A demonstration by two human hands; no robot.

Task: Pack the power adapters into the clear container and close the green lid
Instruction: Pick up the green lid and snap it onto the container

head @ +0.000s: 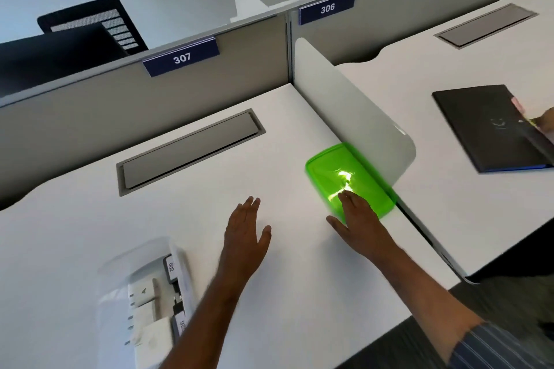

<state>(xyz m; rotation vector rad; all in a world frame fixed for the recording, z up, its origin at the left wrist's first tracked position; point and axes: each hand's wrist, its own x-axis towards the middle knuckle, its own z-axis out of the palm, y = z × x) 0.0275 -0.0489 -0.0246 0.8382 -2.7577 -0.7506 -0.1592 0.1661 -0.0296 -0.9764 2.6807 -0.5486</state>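
Reaching across the white desk (90, 219), we see the right hand (358, 216) laid flat with its fingers spread over the near end of the green lid (338, 168), palm down and not yet curled round any edge, so it holds nothing so far. The lid lies flat on the desk, pushed up against the foot of the white divider panel (353, 105), a spot that appears chosen to keep it out of the packing area. The left hand (245, 231) hovers open above the bare desk between lid and container, fingers together and empty, perhaps ready to steady whatever comes next. The clear container (144, 293) sits at the near left, well apart from the lid, and white power adapters (144, 296) already lie inside it along with darker labelled blocks (motion blur hides how many). We judge the packing largely done and fetching the lid to be the step in hand.
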